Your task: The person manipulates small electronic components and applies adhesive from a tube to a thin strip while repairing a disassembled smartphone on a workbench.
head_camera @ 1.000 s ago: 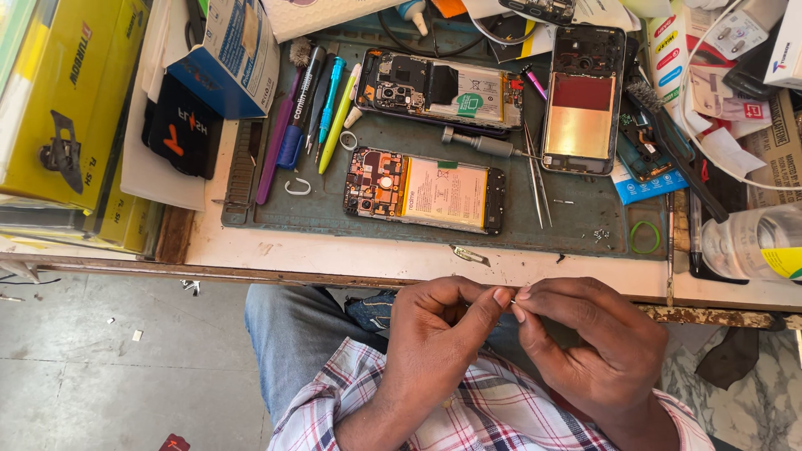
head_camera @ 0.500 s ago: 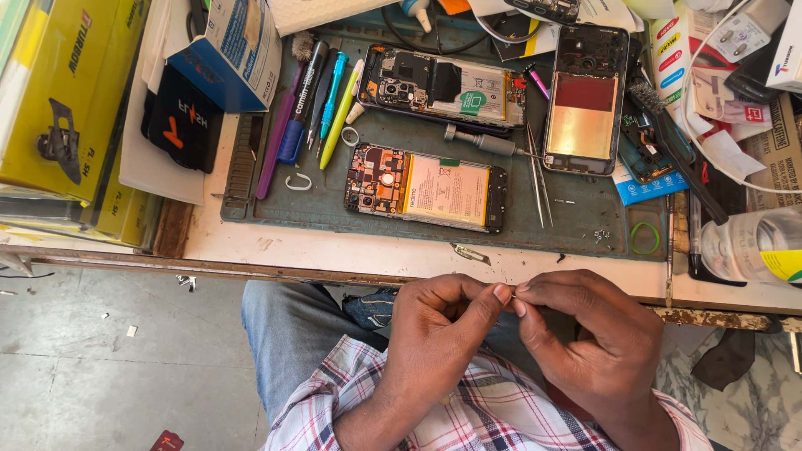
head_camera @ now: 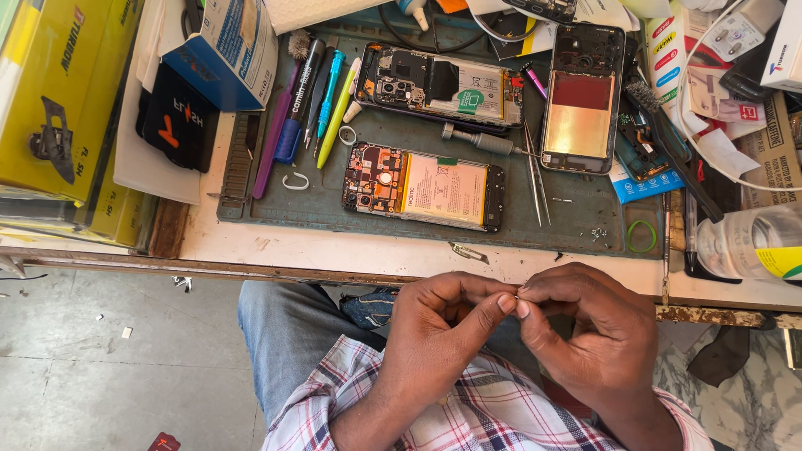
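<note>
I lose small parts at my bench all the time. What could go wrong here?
The tiny part is pinched between both hands' fingertips over the lap, off the work mat; if it slips, it may well fall to the floor. Loose screws lying near the mat's front edge could be knocked off.

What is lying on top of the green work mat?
On the green work mat lie three opened phones, a screwdriver, tweezers and pens. The mat's far edge is covered by papers.
</note>
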